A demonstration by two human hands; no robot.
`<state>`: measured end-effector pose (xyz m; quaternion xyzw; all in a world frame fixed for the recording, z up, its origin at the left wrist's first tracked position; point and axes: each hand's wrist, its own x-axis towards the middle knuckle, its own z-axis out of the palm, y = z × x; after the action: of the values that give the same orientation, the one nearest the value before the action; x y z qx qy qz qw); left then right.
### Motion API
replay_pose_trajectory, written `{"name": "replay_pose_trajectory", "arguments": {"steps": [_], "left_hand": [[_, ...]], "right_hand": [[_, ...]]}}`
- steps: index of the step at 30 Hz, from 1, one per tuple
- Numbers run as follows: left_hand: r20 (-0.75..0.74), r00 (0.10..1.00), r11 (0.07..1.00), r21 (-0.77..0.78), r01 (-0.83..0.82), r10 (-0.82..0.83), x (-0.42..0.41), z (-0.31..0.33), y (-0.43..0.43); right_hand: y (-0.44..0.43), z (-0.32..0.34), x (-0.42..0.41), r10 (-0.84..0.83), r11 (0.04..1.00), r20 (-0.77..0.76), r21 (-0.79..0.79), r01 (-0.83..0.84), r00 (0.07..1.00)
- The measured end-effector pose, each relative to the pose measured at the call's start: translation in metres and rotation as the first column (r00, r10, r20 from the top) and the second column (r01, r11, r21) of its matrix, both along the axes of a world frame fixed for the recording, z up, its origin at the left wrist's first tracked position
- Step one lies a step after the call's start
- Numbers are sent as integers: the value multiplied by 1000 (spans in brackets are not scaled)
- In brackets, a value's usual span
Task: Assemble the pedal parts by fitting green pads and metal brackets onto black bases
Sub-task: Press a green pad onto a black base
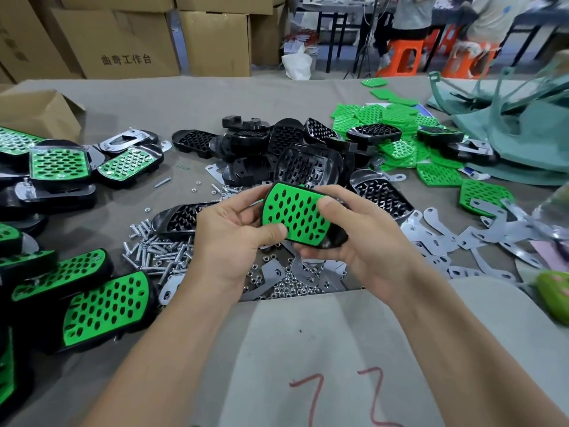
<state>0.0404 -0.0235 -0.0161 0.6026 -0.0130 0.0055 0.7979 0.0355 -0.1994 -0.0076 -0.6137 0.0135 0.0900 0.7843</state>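
Seen: left grip (pixel 235 234), right grip (pixel 361 238) both clasp green pad (pixel 295 212) on black base (pixel 335 240); base mostly hidden.

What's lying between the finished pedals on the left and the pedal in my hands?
Head view: a heap of loose bolts, and beyond it an empty black base partly hidden by the left hand gripping the pedal.

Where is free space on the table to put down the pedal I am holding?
Bare grey table lies far ahead, between the open carton and the black bases. A smaller patch sits between the finished pedals and the bolts. Nearer you and rightward, nuts, brackets and green pads crowd it.
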Motion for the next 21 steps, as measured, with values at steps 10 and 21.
{"name": "replay_pose_trajectory", "arguments": {"steps": [10,21], "left_hand": [[5,1000,1000,-14,21,-20,-3,3,-5],[79,995,991,121,53,-63,-5,2,-3]], "right_hand": [[6,-1,-2,-174,984,66,-32,177,982],[12,0,-7,-196,979,58,-41,198,979]]}}
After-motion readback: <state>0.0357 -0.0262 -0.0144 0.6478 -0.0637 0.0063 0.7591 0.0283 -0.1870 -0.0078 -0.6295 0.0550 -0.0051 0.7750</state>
